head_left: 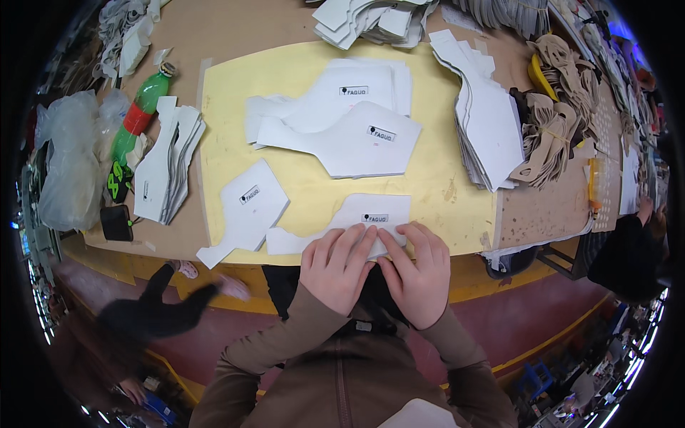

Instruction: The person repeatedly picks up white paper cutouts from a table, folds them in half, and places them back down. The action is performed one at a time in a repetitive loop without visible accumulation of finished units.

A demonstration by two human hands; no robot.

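Note:
Close to the near edge of the table lies a white cut piece point(360, 207), broad at the right with a narrow tail to the left and a small printed label. My left hand point(334, 260) has its fingers on top of the near side, thumb toward the middle. Beside it, my right hand point(419, 271) grips the same near edge between fingers and thumb. What the fingertips cover is hidden. Another small white stack point(246, 203) of like shape sits to the left. Farther back are two overlapping stacks, the front one point(364, 139) lying over the rear one point(378, 75).
A yellow sheet point(442, 214) covers the table's middle. Leftward are a white stack point(168, 164), a green bottle point(146, 103), a plastic bag point(68, 164) and a black case point(116, 222). Rightward stand a tall white stack point(485, 114) and beige bundles point(553, 132). A person point(150, 314) is at the lower left.

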